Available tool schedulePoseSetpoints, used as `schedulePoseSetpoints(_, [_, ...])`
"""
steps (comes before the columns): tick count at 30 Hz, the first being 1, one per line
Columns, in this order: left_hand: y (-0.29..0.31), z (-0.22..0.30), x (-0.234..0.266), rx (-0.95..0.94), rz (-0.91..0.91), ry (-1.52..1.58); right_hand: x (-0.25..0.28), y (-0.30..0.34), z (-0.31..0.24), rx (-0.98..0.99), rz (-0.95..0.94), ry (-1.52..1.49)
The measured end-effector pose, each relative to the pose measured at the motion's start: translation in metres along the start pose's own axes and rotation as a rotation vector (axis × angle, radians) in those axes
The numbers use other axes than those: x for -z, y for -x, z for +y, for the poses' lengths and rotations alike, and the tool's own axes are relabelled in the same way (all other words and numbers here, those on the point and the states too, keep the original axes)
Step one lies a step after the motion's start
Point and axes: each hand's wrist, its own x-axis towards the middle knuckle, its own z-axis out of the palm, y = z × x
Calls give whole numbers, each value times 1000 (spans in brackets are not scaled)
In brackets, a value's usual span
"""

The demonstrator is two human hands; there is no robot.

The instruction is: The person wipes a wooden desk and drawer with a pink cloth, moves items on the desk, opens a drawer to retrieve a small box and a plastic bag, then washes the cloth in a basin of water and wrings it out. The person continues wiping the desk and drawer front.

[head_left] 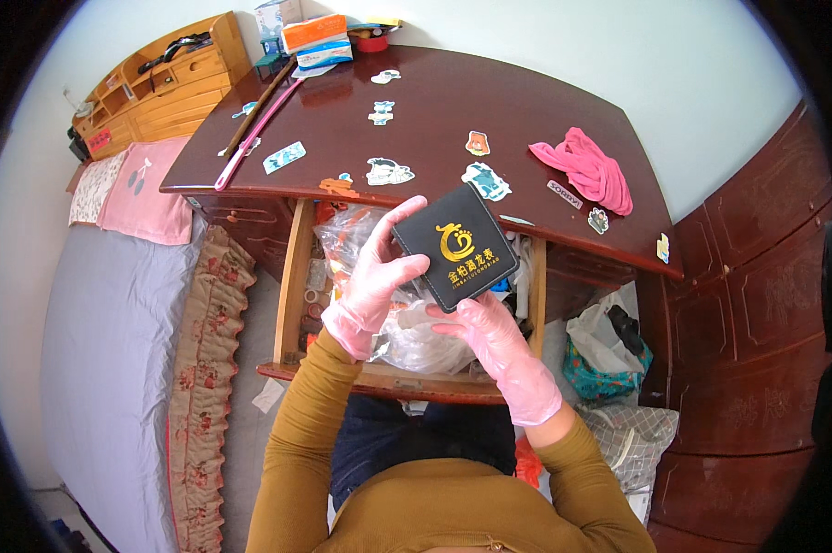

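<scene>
I note black box [455, 247] at frame centre, above open drawer [292, 286]. Left hand [371, 286] grips its left edge, right hand [506, 346] its lower edge. My judgement: support from both sides, light pressure, thin gloves [531, 392] may slip.

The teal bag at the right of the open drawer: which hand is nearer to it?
Right. The right hand is left of the teal bag, at the lower edge of the black case; the left hand is farther left, holding its left side.
</scene>
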Motion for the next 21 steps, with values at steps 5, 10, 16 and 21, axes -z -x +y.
schedulePoseSetpoints(5, [0, 0, 0, 5, -12, -29, 2, 2, -5, 56, 88, -79])
schedulePoseSetpoints(10, [1, -6, -4, 24, -17, -11, -2, 6, -13, 152, 133, -78])
schedulePoseSetpoints(16, [3, -22, -8, -33, -5, -49, 20, 14, -23, 288, 179, -121])
schedulePoseSetpoints(21, [28, -20, 28, -29, 101, -206, 45, -2, -78, 452, 340, -49])
